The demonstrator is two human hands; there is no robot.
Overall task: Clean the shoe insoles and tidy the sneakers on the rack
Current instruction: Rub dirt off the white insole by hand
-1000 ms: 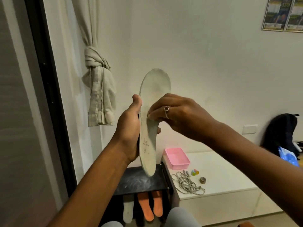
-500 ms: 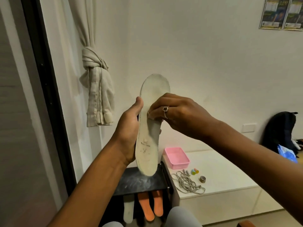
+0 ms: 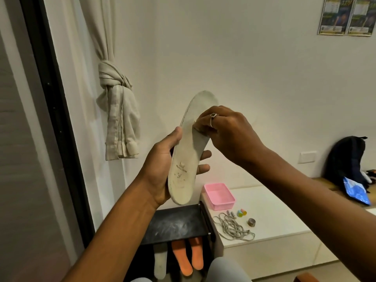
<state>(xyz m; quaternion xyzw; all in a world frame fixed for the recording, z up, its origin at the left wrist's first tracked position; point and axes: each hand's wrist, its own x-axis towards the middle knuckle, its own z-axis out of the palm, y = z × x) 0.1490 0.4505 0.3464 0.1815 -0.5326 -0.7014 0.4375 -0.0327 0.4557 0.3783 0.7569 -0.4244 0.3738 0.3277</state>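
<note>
Off-white foam insole (image 3: 183,169), smudged and printed near its heel, is standing upright in the air above the dusty black rack top (image 3: 177,226). The left hand (image 3: 162,163) is gripping its lower half, while the right hand (image 3: 223,131) is pinching its edge near the toe, covering part of it. A knotted beige cloth curtain (image 3: 119,119) is hanging behind. The white table (image 3: 274,216) is carrying a pink plastic tray (image 3: 219,196) and tangled grey laces (image 3: 232,228). Two orange insoles (image 3: 182,259) are leaning below the rack top.
</note>
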